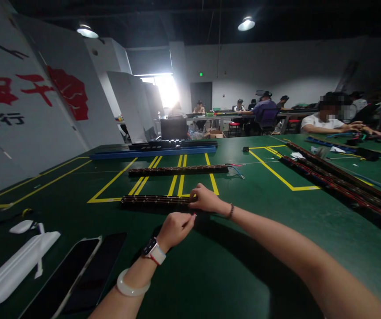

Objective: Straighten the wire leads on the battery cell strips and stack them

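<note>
In the head view, the right hand is bending its fingers down over the right end of the near dark strip, its thumb and fingertips closing on that end. The left hand is sitting just beside it, nearer the camera, its thumb and forefinger pinching a small red-tipped piece while the other fingers are curling in; whether that piece is joining the strip cannot be told. The near strip is lying crosswise on the green table, its right part reaching over the yellow tape lines. Beyond it and apart from it, a second dark strip is lying nearly parallel, with red and blue wires trailing from its right end. Farther back, a long blue bar is resting along the table, and to the right several long dark strips with red wires are running at a slant. At the lower left, two dark flat slabs are lying side by side near a long white object. Across the table on the right, a person in a white top is reaching both arms over other wires.
</note>
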A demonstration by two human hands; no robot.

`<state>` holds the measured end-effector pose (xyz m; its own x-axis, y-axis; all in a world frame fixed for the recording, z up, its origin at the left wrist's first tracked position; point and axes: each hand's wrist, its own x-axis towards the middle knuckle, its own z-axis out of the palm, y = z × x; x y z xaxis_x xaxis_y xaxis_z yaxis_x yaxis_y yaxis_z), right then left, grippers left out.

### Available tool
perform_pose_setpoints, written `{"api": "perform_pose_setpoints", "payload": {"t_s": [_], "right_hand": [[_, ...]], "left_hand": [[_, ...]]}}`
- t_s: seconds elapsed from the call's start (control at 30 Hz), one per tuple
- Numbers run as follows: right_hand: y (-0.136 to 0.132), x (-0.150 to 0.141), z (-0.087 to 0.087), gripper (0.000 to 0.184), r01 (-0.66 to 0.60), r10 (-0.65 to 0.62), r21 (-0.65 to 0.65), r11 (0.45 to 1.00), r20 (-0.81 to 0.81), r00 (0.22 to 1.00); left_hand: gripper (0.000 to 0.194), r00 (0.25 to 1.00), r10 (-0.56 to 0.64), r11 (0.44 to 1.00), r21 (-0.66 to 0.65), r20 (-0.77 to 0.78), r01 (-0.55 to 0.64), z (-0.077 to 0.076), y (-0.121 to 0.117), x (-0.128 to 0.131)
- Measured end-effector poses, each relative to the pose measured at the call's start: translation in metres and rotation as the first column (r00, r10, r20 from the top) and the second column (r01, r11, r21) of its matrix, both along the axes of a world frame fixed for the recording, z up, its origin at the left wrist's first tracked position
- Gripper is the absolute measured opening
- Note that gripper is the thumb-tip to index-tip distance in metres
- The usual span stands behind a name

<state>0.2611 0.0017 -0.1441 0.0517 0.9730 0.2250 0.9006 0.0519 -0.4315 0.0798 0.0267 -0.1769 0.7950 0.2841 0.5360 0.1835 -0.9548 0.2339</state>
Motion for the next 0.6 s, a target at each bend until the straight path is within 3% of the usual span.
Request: {"api": "perform_pose_setpoints", "payload": {"t_s": [0.13, 0.23, 0.37, 0.47, 0.53, 0.6], "right_hand": [[0.015, -0.015, -0.017, 0.026, -0.052, 0.052, -0.011, 0.999, 0.034, 0.998], [0.013, -0.016, -0.02, 0.027, -0.129, 0.127, 0.02, 0.991, 0.085, 0.988], [-0.005, 0.008, -0.006, 0.041, -0.177, 0.155, 0.183, 0.967, 0.124, 0.98], [-0.026, 0.039, -0.001, 0.04, -0.138, 0.136, 0.171, 0.976, 0.025, 0.99], [-0.041, 0.058, -0.005, 0.039, -0.111, 0.116, 0.086, 0.99, -0.051, 0.992], [-0.054, 0.072, -0.013, 0.042, -0.116, 0.115, 0.0, 0.993, -0.124, 0.986]], "left_hand": [[0.042, 0.999, 0.005, 0.999, -0.032, -0.05, -0.007, -0.001, -0.001, 0.001], [0.043, 0.996, 0.004, 0.998, -0.068, -0.086, -0.01, -0.002, -0.001, 0.002], [0.044, 0.992, -0.002, 0.992, -0.126, -0.127, -0.014, 0.002, -0.005, 0.002], [0.044, 0.99, -0.025, 0.973, -0.232, -0.141, -0.008, 0.008, -0.011, 0.002], [0.045, 0.987, -0.052, 0.929, -0.369, -0.151, -0.008, 0.011, -0.017, 0.003], [0.047, 0.983, -0.093, 0.82, -0.572, -0.161, -0.016, 0.012, -0.023, 0.007]]}}
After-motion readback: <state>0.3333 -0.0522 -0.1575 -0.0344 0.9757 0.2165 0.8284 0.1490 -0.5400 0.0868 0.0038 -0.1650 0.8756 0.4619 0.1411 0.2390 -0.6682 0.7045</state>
